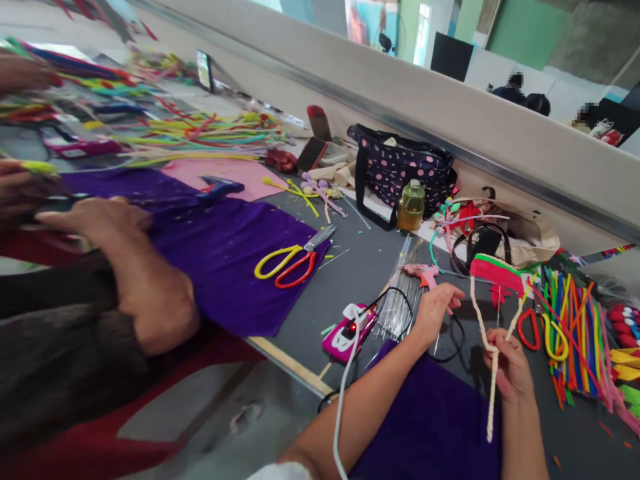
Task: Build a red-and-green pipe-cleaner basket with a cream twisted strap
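Observation:
My right hand (509,365) pinches a cream, fuzzy pipe cleaner (493,393) twisted into a Y, its single end hanging down. Across the top of its two arms sits a red piece with a white and green edge (496,272), like a watermelon slice. To the left, my left hand (440,308) has loosely bent fingers, apart, with nothing visible in them. Right behind it is a pink glue gun (419,271) with an orange trigger; whether they touch is unclear. Clear glue sticks (395,310) lie beside my left wrist.
A co-worker's hand (107,217) works at left over purple cloth (235,267). Scissors (293,257) lie mid-table, more scissors (543,333) at right by colourful pipe cleaners (575,320). A magenta power strip (345,337) with a white cable, a bottle (411,205) and a dotted bag (400,167) stand around.

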The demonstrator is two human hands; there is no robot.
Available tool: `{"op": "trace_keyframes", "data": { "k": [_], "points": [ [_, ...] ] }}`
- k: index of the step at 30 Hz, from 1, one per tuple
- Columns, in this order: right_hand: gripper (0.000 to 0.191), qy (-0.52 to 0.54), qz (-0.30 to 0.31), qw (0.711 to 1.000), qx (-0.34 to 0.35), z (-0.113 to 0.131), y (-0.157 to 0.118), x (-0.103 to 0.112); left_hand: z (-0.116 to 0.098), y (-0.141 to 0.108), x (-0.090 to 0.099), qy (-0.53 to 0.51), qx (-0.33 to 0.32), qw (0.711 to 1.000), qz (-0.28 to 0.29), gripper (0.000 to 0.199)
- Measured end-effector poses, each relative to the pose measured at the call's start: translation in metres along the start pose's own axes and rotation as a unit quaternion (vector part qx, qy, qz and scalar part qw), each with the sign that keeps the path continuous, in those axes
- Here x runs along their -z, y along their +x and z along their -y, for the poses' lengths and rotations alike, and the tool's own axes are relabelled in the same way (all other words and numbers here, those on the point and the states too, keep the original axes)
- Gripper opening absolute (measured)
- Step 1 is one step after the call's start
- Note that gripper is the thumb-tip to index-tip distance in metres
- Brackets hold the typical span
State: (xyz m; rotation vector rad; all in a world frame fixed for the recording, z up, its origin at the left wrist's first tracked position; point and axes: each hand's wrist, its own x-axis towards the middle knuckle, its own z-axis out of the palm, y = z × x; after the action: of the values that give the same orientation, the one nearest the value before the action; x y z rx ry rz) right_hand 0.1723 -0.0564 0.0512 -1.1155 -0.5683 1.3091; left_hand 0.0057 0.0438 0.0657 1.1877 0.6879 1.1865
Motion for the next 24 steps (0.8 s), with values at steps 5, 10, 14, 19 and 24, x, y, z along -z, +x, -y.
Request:
{"op": "trace_keyframes", "data": {
  "k": [5, 10, 14, 19, 24],
  "points": [
    [0.024, -0.016, 0.072, 0.995, -0.062, -0.003, 0.000, -0.001, -0.004, 0.007, 0.006, -0.031, -0.011, 0.998, -0.048, 0.060],
    [0.024, -0.034, 0.084, 0.992, -0.083, -0.007, 0.001, -0.005, -0.011, 0.006, 0.010, -0.045, -0.038, 0.997, -0.054, 0.055],
    [0.024, -0.043, 0.081, 0.991, -0.093, -0.008, 0.002, -0.004, -0.014, 0.006, 0.012, -0.045, -0.045, 0.996, -0.058, 0.053],
    [0.022, -0.055, 0.078, 0.992, -0.085, -0.008, 0.002, -0.003, -0.014, 0.007, 0.015, -0.034, -0.039, 0.997, -0.065, 0.050],
    [0.022, -0.090, 0.051, 0.992, -0.073, -0.005, 0.001, -0.002, -0.017, 0.009, 0.018, -0.009, -0.052, 0.996, -0.077, 0.039]
  ]
}}
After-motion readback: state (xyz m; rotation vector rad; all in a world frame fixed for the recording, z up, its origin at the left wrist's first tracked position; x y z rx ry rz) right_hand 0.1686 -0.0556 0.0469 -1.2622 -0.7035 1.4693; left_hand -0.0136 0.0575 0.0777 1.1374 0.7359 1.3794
